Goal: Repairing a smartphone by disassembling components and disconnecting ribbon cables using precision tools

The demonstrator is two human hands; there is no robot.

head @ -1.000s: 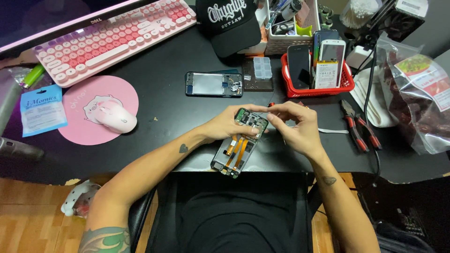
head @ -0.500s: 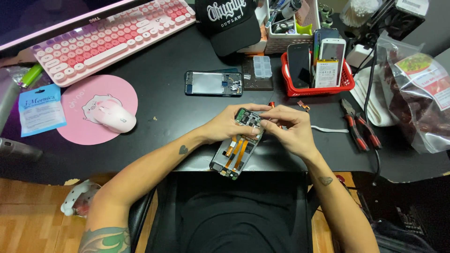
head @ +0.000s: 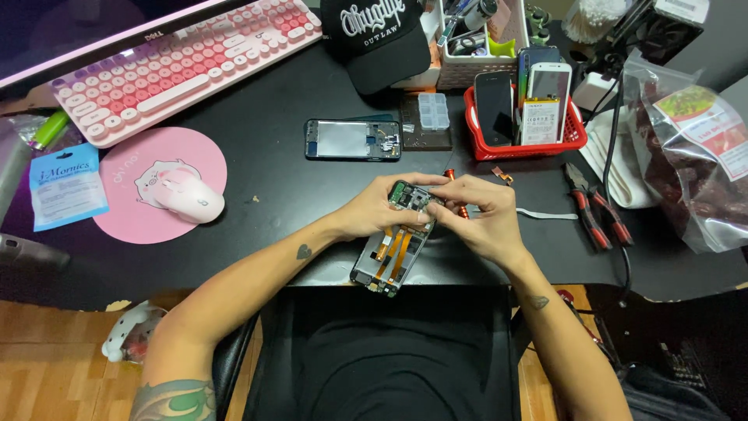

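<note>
The left hand [head: 372, 210] holds an opened phone [head: 393, 248] by its upper left edge, its grip closed on the body, which lies tilted at the near edge of the black desk [head: 273, 175] with orange ribbon cables showing inside. The right hand [head: 483, 218] meets it at the phone's top end, fingers pinched there; whether they grip a tool or a part I cannot tell. An orange-handled screwdriver [head: 456, 191] lies just behind the hands. Farther back lies a phone frame [head: 352, 139], and a red basket [head: 573, 136] holds 3 phones. Pliers [head: 596, 206] lie right; a pink mouse [head: 191, 199] sits far left.
</note>
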